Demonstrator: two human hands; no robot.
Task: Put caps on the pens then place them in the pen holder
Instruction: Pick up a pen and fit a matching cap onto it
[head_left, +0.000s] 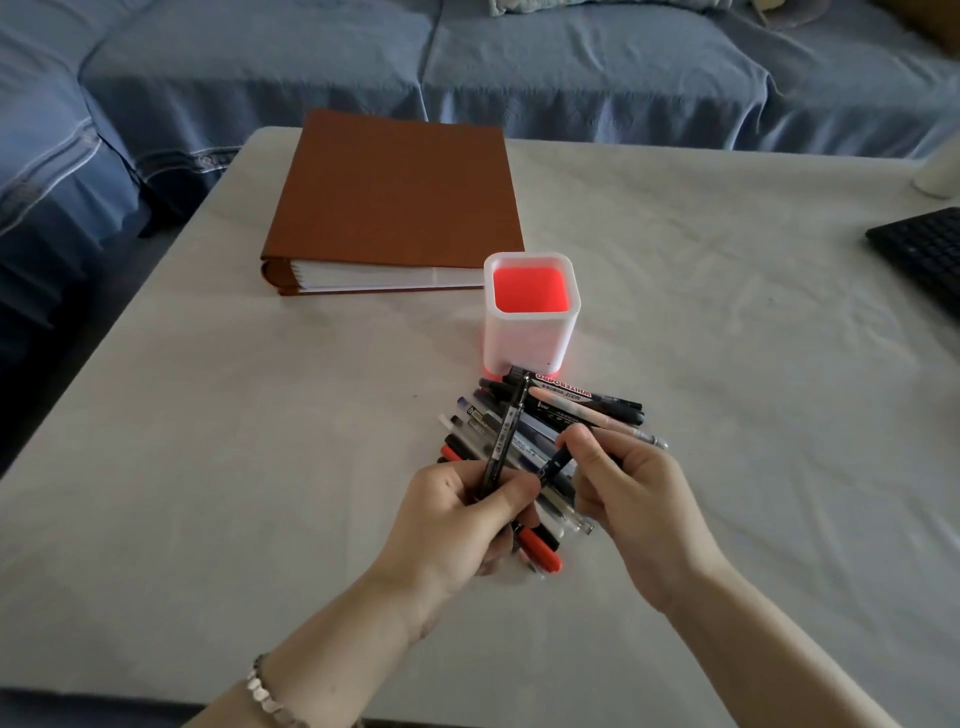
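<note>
Over pile (540, 431) | left hand (457, 525) grips pen (506, 431) | right hand (634, 488) pinches cap (556, 462)

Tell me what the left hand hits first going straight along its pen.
Probably the white pen holder: the left hand aims its black pen at the holder's base, though depth is unclear.

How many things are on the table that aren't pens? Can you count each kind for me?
Brown binder: 1
White pen holder: 1
Black keyboard: 1
White object, cut off at the right edge: 1
Total: 4
The pens overlap too much to count.
</note>
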